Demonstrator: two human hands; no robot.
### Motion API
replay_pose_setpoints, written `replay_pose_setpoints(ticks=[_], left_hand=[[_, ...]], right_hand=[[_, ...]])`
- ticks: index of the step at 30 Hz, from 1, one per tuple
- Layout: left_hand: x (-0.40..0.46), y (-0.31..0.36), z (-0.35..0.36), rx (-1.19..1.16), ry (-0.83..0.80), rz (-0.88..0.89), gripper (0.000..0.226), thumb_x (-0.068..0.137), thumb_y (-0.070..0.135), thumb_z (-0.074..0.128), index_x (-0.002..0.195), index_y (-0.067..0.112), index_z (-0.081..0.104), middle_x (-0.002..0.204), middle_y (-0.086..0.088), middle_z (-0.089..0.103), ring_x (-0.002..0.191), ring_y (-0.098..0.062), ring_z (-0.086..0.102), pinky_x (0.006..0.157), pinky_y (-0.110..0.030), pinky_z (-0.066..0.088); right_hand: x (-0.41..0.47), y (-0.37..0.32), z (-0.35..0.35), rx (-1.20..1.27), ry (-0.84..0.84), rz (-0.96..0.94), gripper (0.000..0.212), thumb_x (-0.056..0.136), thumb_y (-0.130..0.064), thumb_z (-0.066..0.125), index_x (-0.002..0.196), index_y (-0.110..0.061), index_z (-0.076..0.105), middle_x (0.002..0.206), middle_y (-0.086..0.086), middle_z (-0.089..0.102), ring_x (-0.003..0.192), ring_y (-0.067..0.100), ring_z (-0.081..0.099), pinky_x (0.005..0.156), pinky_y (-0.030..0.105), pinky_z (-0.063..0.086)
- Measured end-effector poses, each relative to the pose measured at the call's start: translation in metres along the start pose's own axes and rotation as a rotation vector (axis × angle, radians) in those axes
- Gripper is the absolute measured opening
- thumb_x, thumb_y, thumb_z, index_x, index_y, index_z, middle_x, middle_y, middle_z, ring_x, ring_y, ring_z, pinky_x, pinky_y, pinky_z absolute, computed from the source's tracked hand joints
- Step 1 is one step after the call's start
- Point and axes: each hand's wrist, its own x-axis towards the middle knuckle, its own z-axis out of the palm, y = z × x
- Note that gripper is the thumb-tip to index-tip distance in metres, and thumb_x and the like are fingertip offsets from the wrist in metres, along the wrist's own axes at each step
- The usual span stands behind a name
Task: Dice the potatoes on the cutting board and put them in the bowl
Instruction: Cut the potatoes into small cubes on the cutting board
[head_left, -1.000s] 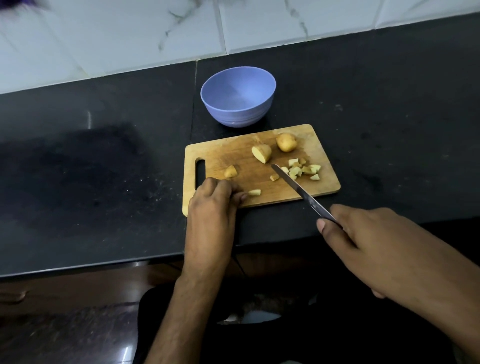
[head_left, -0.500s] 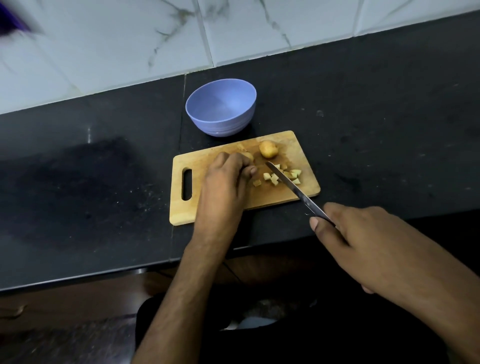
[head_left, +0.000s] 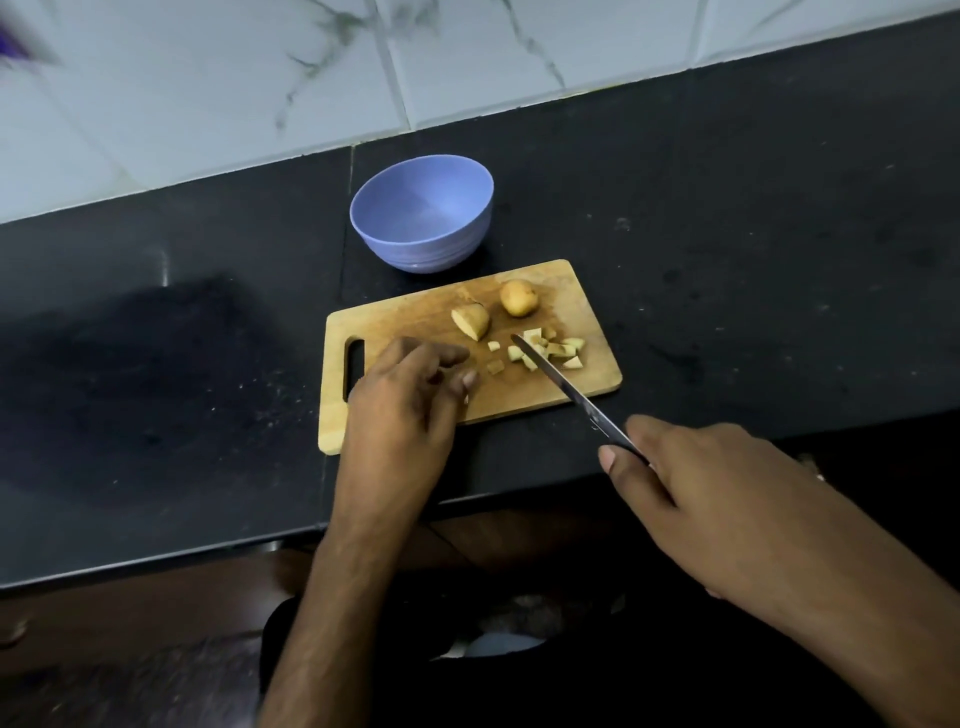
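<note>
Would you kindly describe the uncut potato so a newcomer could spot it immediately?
Find the wooden cutting board in front of the blue bowl. Near its far edge sits the whole potato, right of a cut half. It alone is round and fully skinned over.

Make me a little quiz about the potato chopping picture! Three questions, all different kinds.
1. True or false: the bowl already has potato pieces in it.
2. Which hand holds the knife? A) left B) right C) neither
3. Fill in: the uncut potato sits on the ______.

Key:
1. False; the bowl looks empty, and the diced pieces lie on the board.
2. B; the right hand grips it, while the left hand is over the board.
3. board
</note>
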Motion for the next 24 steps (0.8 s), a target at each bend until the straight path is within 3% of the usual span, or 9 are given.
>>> replay_pose_setpoints(ticks=[6,12,16,24], left_hand=[[-0.013,-0.019,-0.007,0.035,-0.073,-0.006,0.014,0.089,0.027,0.076,0.101,0.019,0.075,0.103,0.009,0.061,0.099,-0.008,0.061,0.076,-0.011,0.046],[-0.014,-0.023,-0.003,0.018,0.018,-0.078,0.011,0.086,0.029,0.078,0.084,0.022,0.069,0.09,0.008,0.058,0.084,-0.01,0.058,0.066,-0.013,0.043],[-0.018,-0.023,-0.001,0.036,0.041,-0.074,0.011,0.087,0.029,0.076,0.089,0.021,0.069,0.093,0.008,0.056,0.087,-0.01,0.057,0.071,-0.012,0.043],[-0.022,-0.028,-0.006,-0.04,0.002,-0.023,0.013,0.086,0.021,0.077,0.096,0.017,0.07,0.1,0.008,0.056,0.098,-0.015,0.06,0.08,-0.034,0.055]], right_hand=[[0.004,-0.012,0.016,0.02,0.011,-0.074,0.037,0.1,-0.056,0.024,0.074,-0.03,0.033,0.063,-0.005,0.052,0.051,0.006,0.05,0.049,0.02,0.035],[0.003,-0.027,0.027,0.037,0.029,-0.097,0.038,0.099,-0.057,0.023,0.073,-0.03,0.032,0.063,-0.005,0.051,0.052,0.007,0.049,0.05,0.02,0.033],[0.002,-0.032,0.035,0.047,0.022,-0.096,0.038,0.099,-0.057,0.022,0.072,-0.031,0.029,0.064,-0.006,0.052,0.053,0.007,0.052,0.049,0.02,0.034],[0.001,-0.041,0.039,0.027,0.015,-0.098,0.037,0.098,-0.059,0.021,0.074,-0.032,0.031,0.063,-0.004,0.054,0.053,0.008,0.054,0.05,0.023,0.04]])
